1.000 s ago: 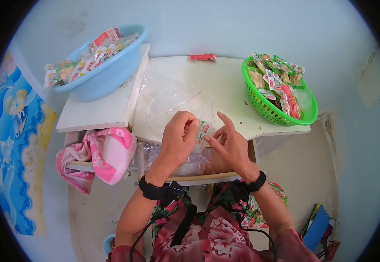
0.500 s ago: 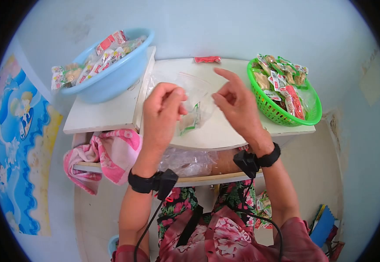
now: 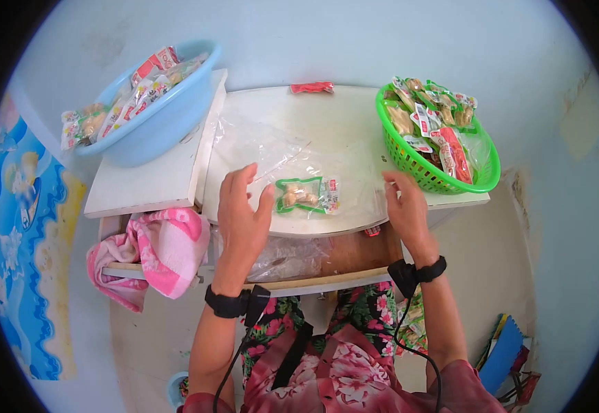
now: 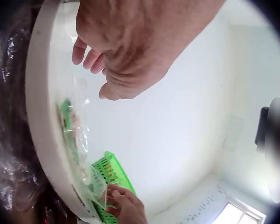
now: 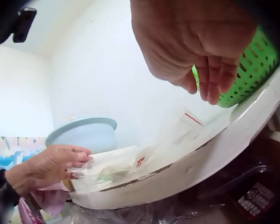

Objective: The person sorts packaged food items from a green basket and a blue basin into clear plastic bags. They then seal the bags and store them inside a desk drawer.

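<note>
A clear plastic bag [image 3: 354, 196] lies on the white tabletop [image 3: 258, 110] near its front edge. Inside it are a green-edged snack packet [image 3: 299, 195] with pale brown pieces and a small red-and-white packet [image 3: 330, 193]. My left hand [image 3: 243, 213] hovers left of the bag, thumb apart from the fingers, holding nothing. On the other side my right hand [image 3: 407, 210] hangs with relaxed, bent fingers by the bag's right end. In the right wrist view, a red line [image 5: 193, 119] marks the plastic, apart from my right fingertips.
A blue basin [image 3: 155, 117] of packets stands at left on a raised shelf. The green basket [image 3: 444, 172], also full of packets, is at right. A red packet [image 3: 312, 88] lies at the back. Below, an open drawer [image 3: 361, 258] holds crumpled plastic; a pink towel [image 3: 172, 251] hangs at left.
A second ago both hands were close together at the bag with the packets. They rose and spread apart, and the bag now lies flat on the tabletop between them.
</note>
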A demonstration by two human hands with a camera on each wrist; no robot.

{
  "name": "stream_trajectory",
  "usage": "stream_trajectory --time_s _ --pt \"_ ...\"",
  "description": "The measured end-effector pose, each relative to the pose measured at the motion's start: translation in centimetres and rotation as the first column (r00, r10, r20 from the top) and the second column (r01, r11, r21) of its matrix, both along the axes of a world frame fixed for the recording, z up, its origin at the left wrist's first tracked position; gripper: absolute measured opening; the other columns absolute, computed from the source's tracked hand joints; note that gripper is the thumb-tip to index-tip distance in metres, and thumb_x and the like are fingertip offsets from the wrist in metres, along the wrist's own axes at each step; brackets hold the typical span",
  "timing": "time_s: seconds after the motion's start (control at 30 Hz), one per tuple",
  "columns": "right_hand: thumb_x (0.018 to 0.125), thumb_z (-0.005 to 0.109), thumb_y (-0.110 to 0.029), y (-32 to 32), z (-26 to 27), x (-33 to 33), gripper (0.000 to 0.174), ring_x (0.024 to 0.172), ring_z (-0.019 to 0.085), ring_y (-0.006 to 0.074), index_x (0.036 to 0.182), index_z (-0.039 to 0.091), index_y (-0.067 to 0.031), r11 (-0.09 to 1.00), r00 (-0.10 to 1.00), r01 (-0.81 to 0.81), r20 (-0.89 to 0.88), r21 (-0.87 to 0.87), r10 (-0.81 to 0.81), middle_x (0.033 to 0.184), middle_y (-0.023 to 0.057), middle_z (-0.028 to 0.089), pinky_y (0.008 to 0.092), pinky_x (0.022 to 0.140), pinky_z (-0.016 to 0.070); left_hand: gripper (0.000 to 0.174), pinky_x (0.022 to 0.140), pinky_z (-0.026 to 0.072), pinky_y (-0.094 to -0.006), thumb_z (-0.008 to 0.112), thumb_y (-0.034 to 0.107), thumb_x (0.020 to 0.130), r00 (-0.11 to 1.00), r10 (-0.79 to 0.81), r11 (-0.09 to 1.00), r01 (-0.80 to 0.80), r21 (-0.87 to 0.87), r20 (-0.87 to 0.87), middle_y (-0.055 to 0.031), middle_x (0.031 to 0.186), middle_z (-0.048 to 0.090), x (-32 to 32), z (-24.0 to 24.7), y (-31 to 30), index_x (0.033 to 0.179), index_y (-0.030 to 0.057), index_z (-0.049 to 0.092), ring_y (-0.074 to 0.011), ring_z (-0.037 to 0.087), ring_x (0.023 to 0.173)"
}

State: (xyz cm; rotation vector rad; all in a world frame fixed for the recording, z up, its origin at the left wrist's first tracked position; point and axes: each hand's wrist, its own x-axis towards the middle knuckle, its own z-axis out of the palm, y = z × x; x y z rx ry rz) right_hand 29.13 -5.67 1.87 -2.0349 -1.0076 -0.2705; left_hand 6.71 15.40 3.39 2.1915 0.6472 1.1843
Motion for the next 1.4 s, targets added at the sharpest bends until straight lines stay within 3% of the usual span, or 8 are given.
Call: stream_trajectory --time_s 0.17,0.27,0.57,0.77,0.87,1.17,1.27,1.4 --pt "0.092 0.074 -0.02 1.7 2.8 -2.8 0.023 0.09 0.067 0.0315 0.109 0.068 -0.0063 0.996 0.99 0.021 0.135 0.081 -0.032 0.094 0.0126 0.069 0.0445 0.077 0.0532 0.055 0.083 0.0542 -0.0366 0.068 0.028 0.101 0.989 0.043 0.967 -0.077 -0.243 -0.144 -0.0159 0.113 0.068 -1.5 -1.8 0.0 0.146 -0.0007 0.052 -0.0218 0.065 0.1" --pt "0.088 0.077 -0.021 3.3 2.8 -4.3 0.026 0.088 0.066 0.0317 0.108 0.067 -0.0081 0.992 0.983 -0.069 0.163 -0.104 0.086 0.089 0.0102 0.068 0.0447 0.075 0.0528 0.061 0.08 0.0546 -0.0362 0.067 0.03 0.101 0.983 0.007 0.936 -0.071 -0.344 -0.185 -0.0147 0.106 0.071 -1.0 0.1 -0.4 0.149 -0.0035 0.048 -0.0226 0.066 0.092" --pt "0.086 0.071 -0.009 6.0 -0.3 -6.5 0.037 0.088 0.064 0.0292 0.123 0.068 -0.0125 0.964 0.961 -0.261 0.08 -0.052 0.264 0.091 0.0057 0.073 0.044 0.076 0.0534 0.079 0.085 0.0505 -0.0287 0.069 0.031 0.102 0.965 -0.259 0.807 0.245 -0.538 0.05 -0.0085 0.103 0.071 -0.9 -2.3 2.8 0.161 -0.0028 0.029 -0.0132 0.063 0.093" --pt "0.09 0.07 -0.004 7.0 -2.0 -7.4 0.043 0.087 0.069 0.0204 0.132 0.064 -0.0112 0.936 0.873 -0.315 -0.341 0.155 0.35 0.094 0.0039 0.074 0.0357 0.076 0.0534 0.096 0.089 0.051 -0.0293 0.078 0.017 0.094 0.938 -0.272 0.54 0.334 -0.773 0.216 -0.0092 0.106 0.07 -1.4 0.0 3.2 0.165 -0.0005 0.015 -0.0123 0.063 0.101" --pt "0.09 0.072 -0.003 7.5 -1.2 -8.9 0.042 0.085 0.068 0.015 0.131 0.064 -0.0097 0.929 0.839 -0.262 -0.415 0.262 0.353 0.092 0.003 0.073 0.0315 0.074 0.0518 0.1 0.092 0.0518 -0.0305 0.079 0.007 0.089 0.924 -0.287 0.678 0.383 -0.627 0.254 -0.0122 0.108 0.069 -1.0 -0.4 1.4 0.166 0.0022 0.015 -0.0153 0.064 0.105" --pt "0.09 0.08 -0.014 6.2 -1.3 -4.1 0.059 0.1 0.067 0.0175 0.142 0.055 -0.0037 0.981 0.989 -0.075 -0.112 0.178 0.096 0.099 0.0041 0.073 0.0325 0.081 0.0531 0.107 0.091 0.0557 -0.0319 0.078 -0.004 0.083 0.859 -0.337 0.509 0.511 -0.693 0.385 -0.0222 0.121 0.07 -1.1 -0.7 2.5 0.168 0.012 0.015 -0.0204 0.069 0.1" --pt "0.091 0.081 -0.019 5.7 -0.8 -3.3 0.071 0.094 0.069 0.0209 0.149 0.046 0.0025 0.979 0.951 -0.069 -0.284 0.191 0.123 0.096 0.0104 0.073 0.0337 0.083 0.0557 0.108 0.088 0.0566 -0.0322 0.077 -0.005 0.083 0.833 -0.377 0.491 0.55 -0.676 0.405 -0.0242 0.123 0.069 -0.4 -0.7 2.2 0.169 0.0136 0.013 -0.0201 0.07 0.098" --pt "0.094 0.075 -0.012 4.9 -0.4 -3.3 0.054 0.072 0.067 0.0168 0.141 0.054 0.0036 0.941 0.765 -0.18 -0.56 0.288 0.318 0.084 0.0094 0.07 0.0312 0.069 0.0547 0.112 0.087 0.0568 -0.0322 0.079 -0.003 0.083 0.865 -0.377 0.569 0.499 -0.654 0.332 -0.0238 0.124 0.068 0.6 -0.6 1.7 0.169 0.0143 0.01 -0.019 0.071 0.095"
